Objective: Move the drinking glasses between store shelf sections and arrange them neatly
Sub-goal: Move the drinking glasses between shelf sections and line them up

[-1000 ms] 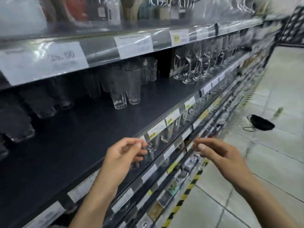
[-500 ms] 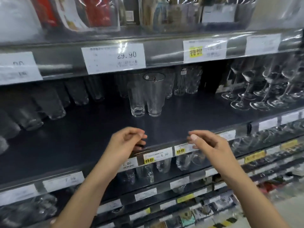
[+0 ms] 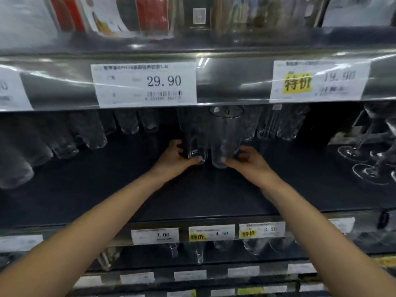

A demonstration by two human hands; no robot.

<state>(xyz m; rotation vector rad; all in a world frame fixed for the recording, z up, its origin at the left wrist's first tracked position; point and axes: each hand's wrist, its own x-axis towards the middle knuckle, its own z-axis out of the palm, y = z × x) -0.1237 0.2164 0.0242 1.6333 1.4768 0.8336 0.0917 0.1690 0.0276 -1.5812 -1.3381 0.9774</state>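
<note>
A: Why do we hold so low?
B: Steadier, we judge. Our left grip curls round the left glass near its base, our right grip round the right glass; both on the shelf.

Tall clear left glass stands upright (base gripped) in the left hand; right glass, just beside, in the right hand.

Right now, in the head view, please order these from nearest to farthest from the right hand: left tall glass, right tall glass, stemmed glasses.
1. right tall glass, gripped by the right hand.
2. left tall glass, beside it, in the left hand.
3. stemmed glasses, at the far right.
</note>
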